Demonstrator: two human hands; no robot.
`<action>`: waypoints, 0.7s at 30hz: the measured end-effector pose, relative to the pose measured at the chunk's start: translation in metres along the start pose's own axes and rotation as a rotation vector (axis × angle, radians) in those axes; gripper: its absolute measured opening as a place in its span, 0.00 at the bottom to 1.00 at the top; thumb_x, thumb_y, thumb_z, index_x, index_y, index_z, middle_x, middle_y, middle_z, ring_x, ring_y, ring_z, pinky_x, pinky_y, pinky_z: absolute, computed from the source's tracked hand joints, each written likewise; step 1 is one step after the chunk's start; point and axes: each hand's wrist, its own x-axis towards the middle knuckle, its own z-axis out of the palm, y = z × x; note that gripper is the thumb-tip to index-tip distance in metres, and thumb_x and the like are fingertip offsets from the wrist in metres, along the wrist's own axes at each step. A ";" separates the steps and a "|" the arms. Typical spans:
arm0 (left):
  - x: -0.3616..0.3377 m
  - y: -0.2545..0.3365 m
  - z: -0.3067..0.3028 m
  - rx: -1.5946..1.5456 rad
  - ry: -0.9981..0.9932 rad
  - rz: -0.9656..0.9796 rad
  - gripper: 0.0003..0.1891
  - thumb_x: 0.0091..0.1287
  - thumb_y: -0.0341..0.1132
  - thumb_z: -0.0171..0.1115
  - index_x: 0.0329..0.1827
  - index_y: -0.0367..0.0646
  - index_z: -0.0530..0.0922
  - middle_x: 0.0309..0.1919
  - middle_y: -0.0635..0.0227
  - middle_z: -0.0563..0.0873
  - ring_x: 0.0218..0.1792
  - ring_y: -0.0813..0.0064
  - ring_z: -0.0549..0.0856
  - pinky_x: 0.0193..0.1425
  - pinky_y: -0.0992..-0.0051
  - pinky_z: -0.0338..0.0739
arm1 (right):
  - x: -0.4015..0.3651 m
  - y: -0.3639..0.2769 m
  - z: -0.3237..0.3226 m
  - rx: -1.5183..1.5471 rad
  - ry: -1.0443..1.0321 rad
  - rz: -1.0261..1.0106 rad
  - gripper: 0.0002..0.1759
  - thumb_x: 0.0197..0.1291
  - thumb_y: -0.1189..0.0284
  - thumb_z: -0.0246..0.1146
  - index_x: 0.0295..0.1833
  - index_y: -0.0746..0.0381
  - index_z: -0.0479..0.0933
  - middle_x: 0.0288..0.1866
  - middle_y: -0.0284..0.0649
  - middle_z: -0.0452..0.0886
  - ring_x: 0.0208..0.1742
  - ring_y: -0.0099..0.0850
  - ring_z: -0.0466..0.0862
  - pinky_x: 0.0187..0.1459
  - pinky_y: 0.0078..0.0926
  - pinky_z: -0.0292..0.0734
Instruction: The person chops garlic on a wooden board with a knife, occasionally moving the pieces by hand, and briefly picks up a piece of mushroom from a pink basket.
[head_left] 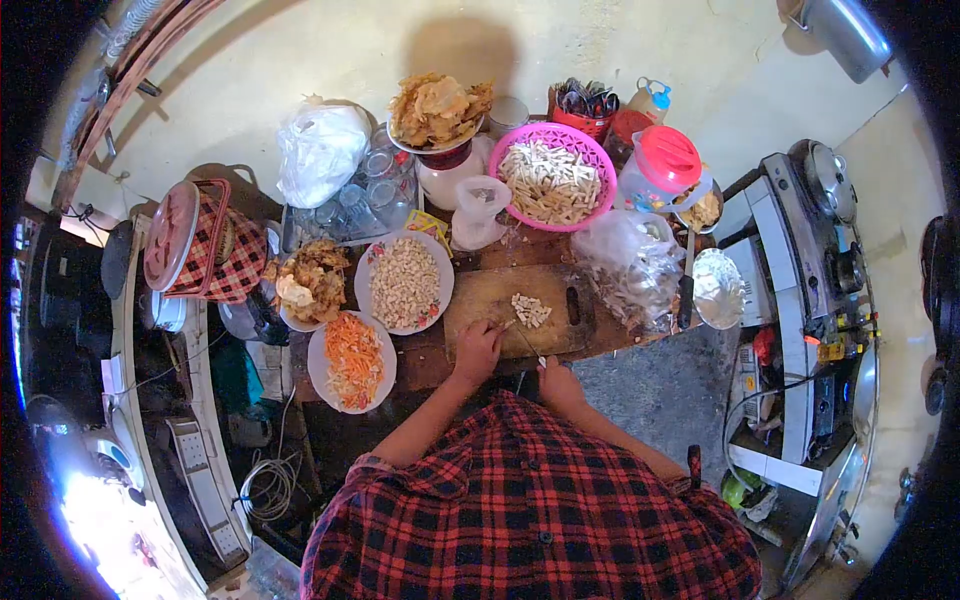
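Observation:
My right hand (562,386) is closed round the handle of a knife (527,342), its blade slanting up and left over the wooden cutting board (478,290). On the board's left half, my left hand (478,350) has its fingers bent and pressed together near the blade tip; whatever lies under them is hidden. Small pale diced pieces (531,310) lie in a little pile just beyond the blade. Left of the board stand a white plate of similar diced pieces (404,283) and a plate of orange and pale shreds (352,362).
A pink basket (612,180) of pale strips stands behind the board. To its right are a clear plastic bag (630,260), a second knife (686,290) and a foil-like bowl (719,288). Fried food (440,108) sits at the back, glasses (365,205) back left, a stove (805,225) far right.

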 end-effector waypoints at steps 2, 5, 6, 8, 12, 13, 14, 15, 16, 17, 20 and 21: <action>0.001 0.002 -0.003 0.003 0.014 0.015 0.08 0.53 0.31 0.60 0.36 0.43 0.81 0.32 0.64 0.78 0.35 0.64 0.78 0.40 0.64 0.70 | 0.002 0.003 0.005 -0.036 -0.013 0.028 0.15 0.63 0.65 0.48 0.41 0.70 0.64 0.27 0.61 0.77 0.32 0.59 0.78 0.33 0.54 0.72; 0.003 0.003 -0.007 0.003 0.030 0.034 0.08 0.53 0.31 0.60 0.36 0.43 0.81 0.31 0.65 0.79 0.34 0.64 0.78 0.40 0.64 0.70 | 0.002 0.000 0.005 -0.021 0.004 -0.019 0.16 0.63 0.65 0.49 0.41 0.70 0.64 0.27 0.61 0.77 0.32 0.58 0.78 0.33 0.55 0.72; 0.003 0.002 -0.007 0.012 -0.007 0.017 0.08 0.54 0.31 0.60 0.36 0.43 0.81 0.31 0.65 0.79 0.34 0.64 0.79 0.41 0.64 0.70 | 0.005 0.001 0.008 -0.004 0.016 -0.030 0.15 0.63 0.65 0.49 0.41 0.69 0.64 0.27 0.60 0.77 0.32 0.58 0.78 0.33 0.55 0.72; 0.002 0.002 -0.006 0.021 -0.044 -0.001 0.08 0.54 0.31 0.60 0.36 0.44 0.81 0.31 0.65 0.79 0.35 0.64 0.79 0.42 0.65 0.70 | 0.009 0.003 0.013 0.012 0.027 -0.041 0.15 0.62 0.65 0.49 0.41 0.69 0.64 0.27 0.59 0.77 0.32 0.58 0.78 0.33 0.55 0.72; 0.004 0.003 -0.009 -0.026 -0.013 -0.011 0.08 0.53 0.31 0.60 0.36 0.43 0.81 0.32 0.65 0.79 0.36 0.64 0.79 0.43 0.65 0.71 | 0.009 0.001 0.012 -0.013 0.013 -0.018 0.16 0.64 0.65 0.47 0.41 0.70 0.64 0.26 0.60 0.77 0.31 0.57 0.78 0.32 0.54 0.72; 0.004 0.004 -0.010 -0.038 0.025 -0.004 0.08 0.53 0.31 0.60 0.36 0.43 0.81 0.31 0.65 0.79 0.36 0.64 0.79 0.43 0.65 0.72 | 0.007 -0.001 0.009 -0.021 -0.008 0.000 0.16 0.64 0.65 0.47 0.42 0.71 0.63 0.26 0.60 0.77 0.31 0.57 0.79 0.33 0.55 0.72; 0.003 0.004 -0.009 -0.040 0.025 -0.005 0.08 0.53 0.31 0.60 0.36 0.43 0.81 0.31 0.65 0.79 0.36 0.64 0.79 0.43 0.65 0.72 | 0.007 0.001 0.011 -0.023 -0.009 0.001 0.16 0.64 0.65 0.47 0.42 0.71 0.63 0.26 0.60 0.77 0.31 0.57 0.79 0.33 0.55 0.72; 0.003 0.002 -0.008 -0.072 -0.001 -0.033 0.08 0.52 0.31 0.61 0.35 0.43 0.81 0.31 0.65 0.79 0.36 0.64 0.79 0.43 0.66 0.72 | 0.006 0.004 0.013 -0.044 0.008 -0.033 0.16 0.64 0.64 0.47 0.42 0.70 0.63 0.26 0.60 0.77 0.31 0.57 0.79 0.32 0.54 0.72; 0.002 0.000 -0.006 -0.104 -0.028 -0.059 0.08 0.52 0.31 0.61 0.35 0.43 0.81 0.31 0.65 0.79 0.36 0.63 0.79 0.43 0.66 0.72 | 0.007 0.006 0.015 -0.066 0.025 -0.067 0.16 0.64 0.64 0.47 0.43 0.70 0.63 0.26 0.60 0.77 0.31 0.57 0.79 0.32 0.54 0.72; 0.002 -0.001 -0.005 -0.104 -0.026 -0.057 0.08 0.52 0.31 0.61 0.35 0.43 0.81 0.31 0.65 0.79 0.36 0.63 0.79 0.43 0.66 0.72 | 0.008 0.008 0.017 -0.067 0.027 -0.068 0.16 0.64 0.64 0.47 0.43 0.70 0.63 0.26 0.60 0.77 0.31 0.57 0.79 0.32 0.54 0.72; 0.003 -0.001 -0.007 -0.083 -0.030 -0.045 0.06 0.52 0.31 0.61 0.32 0.43 0.81 0.30 0.65 0.80 0.36 0.63 0.79 0.43 0.66 0.72 | 0.015 0.000 0.015 -0.045 0.007 -0.028 0.16 0.63 0.64 0.48 0.42 0.69 0.64 0.26 0.59 0.77 0.30 0.56 0.79 0.30 0.53 0.72; 0.003 -0.001 -0.006 -0.062 -0.029 -0.053 0.06 0.52 0.31 0.61 0.32 0.42 0.81 0.29 0.64 0.80 0.35 0.63 0.79 0.42 0.65 0.72 | 0.018 -0.001 0.016 -0.050 0.010 -0.030 0.16 0.63 0.64 0.48 0.42 0.69 0.64 0.26 0.59 0.77 0.30 0.56 0.79 0.31 0.53 0.73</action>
